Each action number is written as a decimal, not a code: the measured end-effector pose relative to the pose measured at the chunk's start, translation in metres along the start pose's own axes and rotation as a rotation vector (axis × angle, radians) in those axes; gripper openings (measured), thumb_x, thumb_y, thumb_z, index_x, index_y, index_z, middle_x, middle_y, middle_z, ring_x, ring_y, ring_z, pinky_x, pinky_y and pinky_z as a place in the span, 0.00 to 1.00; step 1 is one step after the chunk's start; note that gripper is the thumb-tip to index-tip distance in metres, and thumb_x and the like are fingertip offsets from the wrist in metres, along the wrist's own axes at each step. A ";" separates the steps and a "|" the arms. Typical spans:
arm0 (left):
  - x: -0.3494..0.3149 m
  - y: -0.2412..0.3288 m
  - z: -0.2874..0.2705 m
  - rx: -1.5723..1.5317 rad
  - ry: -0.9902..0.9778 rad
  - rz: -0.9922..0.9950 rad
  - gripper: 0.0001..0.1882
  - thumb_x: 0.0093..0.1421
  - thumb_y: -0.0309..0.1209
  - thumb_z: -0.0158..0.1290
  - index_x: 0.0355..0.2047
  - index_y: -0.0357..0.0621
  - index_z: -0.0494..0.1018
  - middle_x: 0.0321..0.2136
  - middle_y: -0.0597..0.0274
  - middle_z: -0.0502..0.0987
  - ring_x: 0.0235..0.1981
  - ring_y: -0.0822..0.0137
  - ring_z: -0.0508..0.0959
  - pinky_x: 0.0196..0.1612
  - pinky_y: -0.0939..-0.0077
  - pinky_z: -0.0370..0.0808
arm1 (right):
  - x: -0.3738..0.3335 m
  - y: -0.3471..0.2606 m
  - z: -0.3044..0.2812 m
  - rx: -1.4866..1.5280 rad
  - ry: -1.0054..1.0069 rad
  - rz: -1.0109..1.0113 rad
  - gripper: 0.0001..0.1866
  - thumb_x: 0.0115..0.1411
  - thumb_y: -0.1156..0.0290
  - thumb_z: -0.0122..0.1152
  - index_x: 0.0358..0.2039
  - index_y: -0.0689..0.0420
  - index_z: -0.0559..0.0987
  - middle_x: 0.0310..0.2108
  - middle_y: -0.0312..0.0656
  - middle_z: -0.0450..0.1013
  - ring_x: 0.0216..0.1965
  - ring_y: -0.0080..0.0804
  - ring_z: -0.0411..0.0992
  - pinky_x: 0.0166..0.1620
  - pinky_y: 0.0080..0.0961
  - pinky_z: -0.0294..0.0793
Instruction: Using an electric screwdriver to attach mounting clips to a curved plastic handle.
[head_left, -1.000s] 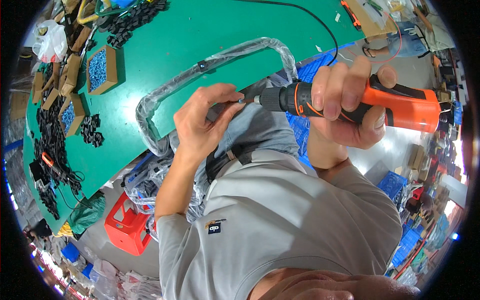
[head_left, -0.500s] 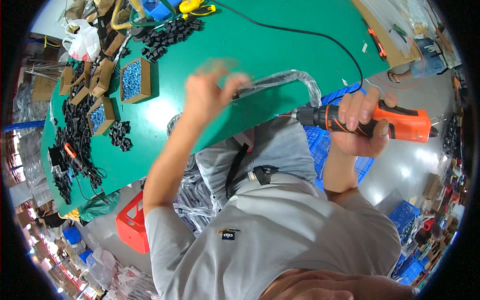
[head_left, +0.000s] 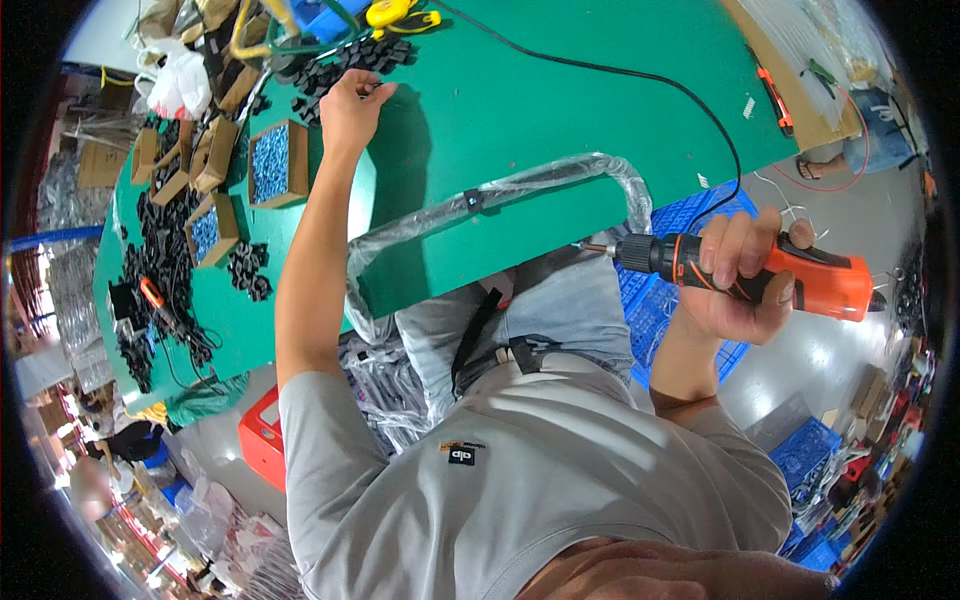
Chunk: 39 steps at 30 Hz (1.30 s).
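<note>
My right hand [head_left: 745, 275] is wrapped round an orange and black power screwdriver [head_left: 815, 282], its bit pointing left, just beyond the table's near edge. My left hand [head_left: 352, 108] is stretched out to a pile of small black plastic pieces [head_left: 325, 75] at the far left. Its thumb and finger are pinched on a small dark piece, mostly covered by the fingers. Between my hands lies a bent tube frame [head_left: 540, 178] wrapped in clear film, partly over the near edge. A small black clip [head_left: 473, 201] sits on its long bar.
Cardboard boxes of blue screws [head_left: 272, 165] stand on the green table [head_left: 560, 110], left of my left forearm. More black parts [head_left: 165, 240] and another orange tool [head_left: 152, 293] lie further left. A black cord [head_left: 640, 75] crosses the table. Blue crates [head_left: 690, 210] stand below its right edge.
My left hand has left the frame's bar and moved up and left to the black pieces. My right hand and the power screwdriver have shifted slightly right and down.
</note>
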<state>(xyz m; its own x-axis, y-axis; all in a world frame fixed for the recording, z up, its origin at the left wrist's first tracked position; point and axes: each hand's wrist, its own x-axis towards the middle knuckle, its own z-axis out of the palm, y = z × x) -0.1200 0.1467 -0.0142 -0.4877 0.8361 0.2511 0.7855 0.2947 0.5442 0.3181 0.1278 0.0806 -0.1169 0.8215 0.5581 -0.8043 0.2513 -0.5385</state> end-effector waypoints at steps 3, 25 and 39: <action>-0.041 0.005 -0.033 -0.492 -0.114 -0.195 0.16 0.59 0.34 0.67 0.44 0.38 0.82 0.29 0.60 0.83 0.28 0.72 0.80 0.33 0.76 0.80 | -0.003 -0.002 0.005 0.051 -0.003 0.022 0.22 0.67 0.63 0.60 0.59 0.53 0.69 0.30 0.39 0.67 0.24 0.27 0.67 0.32 0.29 0.70; -0.261 -0.065 -0.111 0.047 0.445 -0.167 0.26 0.53 0.39 0.71 0.49 0.44 0.77 0.41 0.57 0.81 0.40 0.58 0.78 0.45 0.64 0.76 | -0.015 0.024 0.086 0.105 -0.331 0.164 0.24 0.67 0.61 0.60 0.59 0.55 0.68 0.31 0.38 0.67 0.25 0.26 0.68 0.33 0.29 0.68; -0.352 0.008 -0.066 -0.307 0.727 -0.353 0.17 0.54 0.23 0.69 0.46 0.40 0.83 0.32 0.63 0.81 0.29 0.74 0.76 0.37 0.80 0.74 | -0.053 0.063 0.164 0.016 -0.588 0.401 0.29 0.63 0.50 0.69 0.57 0.45 0.67 0.32 0.34 0.71 0.26 0.29 0.72 0.32 0.33 0.74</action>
<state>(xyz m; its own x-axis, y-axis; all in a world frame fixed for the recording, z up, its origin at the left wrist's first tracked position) 0.0326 -0.1755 -0.0454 -0.8887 0.1847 0.4197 0.4558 0.2559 0.8525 0.1779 0.0163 0.1210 -0.6972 0.4361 0.5690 -0.6410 -0.0238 -0.7672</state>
